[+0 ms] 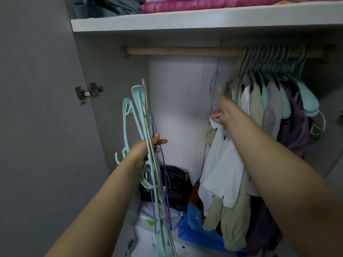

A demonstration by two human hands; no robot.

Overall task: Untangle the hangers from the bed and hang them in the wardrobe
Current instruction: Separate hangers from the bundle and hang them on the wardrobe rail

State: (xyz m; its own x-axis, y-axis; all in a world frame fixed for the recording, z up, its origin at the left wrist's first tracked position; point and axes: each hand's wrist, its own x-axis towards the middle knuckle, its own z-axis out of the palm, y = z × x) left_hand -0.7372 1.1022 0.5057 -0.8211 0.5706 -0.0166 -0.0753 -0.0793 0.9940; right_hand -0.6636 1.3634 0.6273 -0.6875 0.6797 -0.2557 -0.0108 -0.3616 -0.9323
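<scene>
1. Your left hand [143, 148] is clenched around a bundle of thin plastic hangers, mint, cream and purple [148, 138]; the bundle stands nearly upright, its ends above and below your fist, thumb across the front.
2. Your right hand [221, 113] pinches the lower bar of a single thin lilac wire-like hanger [215, 86], which rises from your fingers to the round wooden wardrobe rail [176, 51].
3. Just right of that hanger, a packed row of mint and cream hangers carrying shirts [269, 71] fills the rail's right half.
4. The rail's left half is bare up to the grey side panel [111, 89].
5. Above the rail runs the white shelf edge [185, 21].
</scene>
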